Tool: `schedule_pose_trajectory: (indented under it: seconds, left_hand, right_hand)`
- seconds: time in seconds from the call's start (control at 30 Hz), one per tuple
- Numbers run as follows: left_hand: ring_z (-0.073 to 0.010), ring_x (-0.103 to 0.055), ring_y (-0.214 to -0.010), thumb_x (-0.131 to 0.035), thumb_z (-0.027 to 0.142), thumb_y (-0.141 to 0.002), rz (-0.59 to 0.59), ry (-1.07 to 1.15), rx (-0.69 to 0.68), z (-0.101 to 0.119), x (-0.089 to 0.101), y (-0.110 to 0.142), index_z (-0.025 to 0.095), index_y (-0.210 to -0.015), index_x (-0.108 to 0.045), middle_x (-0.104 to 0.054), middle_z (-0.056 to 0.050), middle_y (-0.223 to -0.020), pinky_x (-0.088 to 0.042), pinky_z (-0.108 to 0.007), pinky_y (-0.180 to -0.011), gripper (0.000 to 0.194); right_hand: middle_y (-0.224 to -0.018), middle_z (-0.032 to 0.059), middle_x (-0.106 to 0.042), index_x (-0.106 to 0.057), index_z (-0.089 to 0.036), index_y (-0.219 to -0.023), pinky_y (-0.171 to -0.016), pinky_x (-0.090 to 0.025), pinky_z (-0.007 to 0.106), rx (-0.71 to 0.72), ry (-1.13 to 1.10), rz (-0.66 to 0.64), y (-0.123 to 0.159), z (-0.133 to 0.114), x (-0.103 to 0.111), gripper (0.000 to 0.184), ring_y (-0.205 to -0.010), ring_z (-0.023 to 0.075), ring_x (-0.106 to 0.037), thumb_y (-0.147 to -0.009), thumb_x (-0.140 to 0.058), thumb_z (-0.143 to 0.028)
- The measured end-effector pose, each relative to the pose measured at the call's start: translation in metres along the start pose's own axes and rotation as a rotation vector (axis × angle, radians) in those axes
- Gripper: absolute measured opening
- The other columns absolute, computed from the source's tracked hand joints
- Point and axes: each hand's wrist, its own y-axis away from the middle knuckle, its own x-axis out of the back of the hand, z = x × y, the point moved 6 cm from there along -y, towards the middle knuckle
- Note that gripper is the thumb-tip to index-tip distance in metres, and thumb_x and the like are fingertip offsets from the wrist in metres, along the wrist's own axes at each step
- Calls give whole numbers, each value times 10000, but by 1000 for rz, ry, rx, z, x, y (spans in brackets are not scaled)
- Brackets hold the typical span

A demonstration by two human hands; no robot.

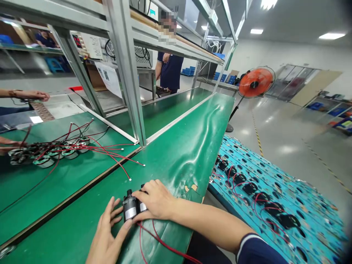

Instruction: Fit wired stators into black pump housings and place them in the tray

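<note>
Two small black pumps with silver labels and short spouts stand side by side on the green bench top. My right hand (158, 200) is closed around the right-hand pump (143, 206), its fingers covering much of it. The other pump (129, 209) stands at my right thumb and index finger. Around that pump's left side, my left hand (108, 229) is open with its fingers spread. The left thumb tip is by the pump's lower edge; whether it touches I cannot tell. Red wires (162, 240) run from under my right hand toward the bench's near edge.
Several round motors (70, 154) with red wires lie on the green surface at left, near another person's hands. A metal frame post (128, 73) rises beyond. At right, a blue perforated board (261, 161) holds a row of black pumps. An orange fan (255, 83) stands behind.
</note>
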Motion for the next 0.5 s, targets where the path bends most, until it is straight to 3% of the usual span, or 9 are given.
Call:
schedule_pose_trajectory:
  seconds: [0.07,0.17,0.23,0.3,0.37,0.4,0.47,0.5]
  left_hand:
    - [-372,-546,-1326,-666,705,-770,-47,238,96,12,-25,8,242,-1572,-268,-454,-160,-1554,-443,-564,-1125,1008]
    - [-349,-593,-1275,-656,703,-791,-349,565,151,60,-86,27,200,-1459,-463,-606,-157,-1410,-466,-508,-1119,858]
    - [-313,-645,-1180,-650,668,-826,-548,698,172,100,-126,45,216,-1401,-530,-673,-130,-1296,-519,-481,-1055,741]
    - [-229,-696,-934,-677,624,-836,-654,735,220,131,-161,62,244,-1368,-563,-717,-80,-1111,-584,-419,-911,664]
    - [-115,-571,-610,-690,591,-848,-727,702,251,149,-190,78,250,-1370,-567,-652,1,-819,-573,-301,-657,636]
    - [-82,-452,-515,-683,588,-857,-775,673,243,154,-204,86,242,-1383,-559,-558,42,-705,-506,-249,-538,642]
    - [-73,-312,-480,-614,597,-905,-884,602,176,158,-228,99,220,-1422,-533,-400,75,-633,-371,-209,-433,646]
    - [-80,-313,-491,-567,603,-930,-933,558,116,159,-238,105,213,-1433,-529,-383,71,-641,-349,-211,-429,638]
  right_hand:
    - [-1038,78,-605,-590,-229,-1309,-776,-410,365,-96,-34,63,7,6,20,832,-922,234,-527,-801,-474,-878]
    - [-1041,92,-595,-619,-226,-1295,-828,-428,378,-210,-51,167,21,18,64,832,-960,241,-535,-778,-524,-871]
    - [-1056,91,-587,-630,-237,-1293,-860,-439,385,-269,-32,212,35,28,99,846,-970,239,-534,-746,-553,-877]
    - [-1075,80,-579,-623,-248,-1313,-898,-450,385,-349,-7,215,54,44,134,849,-984,231,-534,-727,-592,-861]
    - [-1076,66,-564,-614,-250,-1332,-923,-461,368,-464,0,219,84,66,170,812,-1007,216,-538,-747,-621,-814]
    - [-1067,59,-556,-614,-248,-1333,-923,-467,355,-526,-6,241,103,79,189,779,-1014,206,-542,-770,-625,-787]
    - [-1017,42,-543,-645,-242,-1296,-898,-476,344,-650,-16,332,154,103,231,719,-993,193,-551,-803,-613,-764]
    - [-993,37,-540,-664,-239,-1272,-884,-477,348,-714,-14,382,184,113,253,707,-972,192,-554,-809,-605,-769]
